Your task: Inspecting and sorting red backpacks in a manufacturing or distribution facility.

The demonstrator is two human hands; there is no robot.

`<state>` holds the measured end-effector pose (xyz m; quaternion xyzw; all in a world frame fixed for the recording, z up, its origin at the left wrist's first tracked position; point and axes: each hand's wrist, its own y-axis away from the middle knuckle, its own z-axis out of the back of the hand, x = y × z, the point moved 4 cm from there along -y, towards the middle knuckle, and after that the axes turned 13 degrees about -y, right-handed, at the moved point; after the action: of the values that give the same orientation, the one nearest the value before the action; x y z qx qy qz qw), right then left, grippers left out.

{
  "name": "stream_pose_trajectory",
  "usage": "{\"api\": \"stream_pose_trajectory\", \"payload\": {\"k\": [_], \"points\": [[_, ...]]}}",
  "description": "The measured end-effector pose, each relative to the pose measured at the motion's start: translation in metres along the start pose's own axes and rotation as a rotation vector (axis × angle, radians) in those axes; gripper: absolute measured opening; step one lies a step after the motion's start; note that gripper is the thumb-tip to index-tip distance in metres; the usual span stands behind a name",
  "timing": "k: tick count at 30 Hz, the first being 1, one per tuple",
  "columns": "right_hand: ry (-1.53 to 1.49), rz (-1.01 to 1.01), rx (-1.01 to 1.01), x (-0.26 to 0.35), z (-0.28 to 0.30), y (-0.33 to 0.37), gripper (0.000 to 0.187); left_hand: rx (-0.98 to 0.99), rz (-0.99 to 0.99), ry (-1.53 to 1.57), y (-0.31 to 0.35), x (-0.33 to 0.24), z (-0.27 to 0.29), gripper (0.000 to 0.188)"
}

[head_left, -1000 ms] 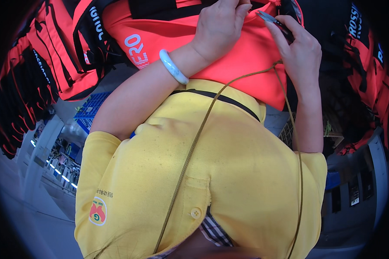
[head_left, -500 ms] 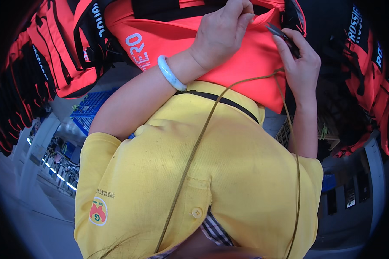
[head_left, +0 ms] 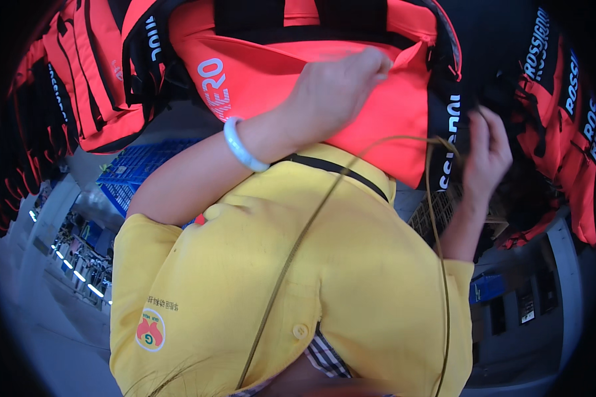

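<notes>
Subject thing: red-and-black sports bag (head_left: 275,74) at 12 o'clock, against the wearer's front; upper edge cut off by the frame. Pale lettering on its red panel, partly behind the left forearm.

Left hand (head_left: 338,94), toward 1 o'clock, lies over the red panel, fingers bent inward, tips beside a raised peak of fabric. Motion blur; cannot tell whether the fingers grip that fabric. Pale marbled bangle (head_left: 240,147) on this wrist.

Right hand (head_left: 487,151), between 2 and 3 o'clock, sits just beyond the bag's black side, fingers curled. Fingertips merge with the dark background; cannot tell whether anything is gripped.

Obstruction: brown cord (head_left: 404,137) runs up both sides of the yellow shirt (head_left: 377,264) and crosses the bag's lower part, its bend near the right hand. The left forearm covers part of the bag also.

Surroundings: hanging red-and-black bags (head_left: 96,73) at 10 o'clock; more red bags (head_left: 566,119) between 2 and 3 o'clock, beyond the right hand. Blue plastic crate (head_left: 142,171) between 9 and 10 o'clock, partly behind the left arm. Mesh-sided crate at 3 o'clock, mostly hidden by the right forearm. Blue box (head_left: 487,288) near 4 o'clock, dim. Corners black; rim detail bent and unclear.
</notes>
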<state>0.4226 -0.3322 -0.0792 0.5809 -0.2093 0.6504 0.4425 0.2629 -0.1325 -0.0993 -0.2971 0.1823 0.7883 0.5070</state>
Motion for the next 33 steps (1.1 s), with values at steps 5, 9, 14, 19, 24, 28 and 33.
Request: {"api": "stream_pose_trajectory", "payload": {"k": [5,9,14,19,24,28,33], "points": [[0.422,-0.525,-0.017,-0.026,0.156,0.025,0.023,0.094,-0.144,-0.035,0.013,-0.008,0.007,0.018],[1.120,0.290,0.026,0.009,0.104,0.008,0.029,0.224,-0.190,-0.189,0.012,-0.009,0.000,0.016],[0.483,0.324,0.244,0.048,-0.057,-0.034,0.011,0.282,-0.216,-0.149,0.010,-0.005,-0.009,0.015],[1.360,0.341,0.481,0.014,-0.129,-0.062,0.013,0.355,-0.237,-0.155,0.010,-0.004,-0.018,0.019],[1.478,0.391,0.712,-0.021,-0.146,-0.077,0.014,0.407,-0.240,-0.081,0.008,0.004,-0.028,0.021],[0.748,0.273,0.476,0.009,-0.089,-0.087,0.011,0.355,-0.029,0.197,0.010,0.015,0.006,0.020],[-0.041,-0.028,-0.099,0.006,0.057,-0.041,0.027,0.128,0.165,0.252,0.052,0.061,0.130,0.030]]}}
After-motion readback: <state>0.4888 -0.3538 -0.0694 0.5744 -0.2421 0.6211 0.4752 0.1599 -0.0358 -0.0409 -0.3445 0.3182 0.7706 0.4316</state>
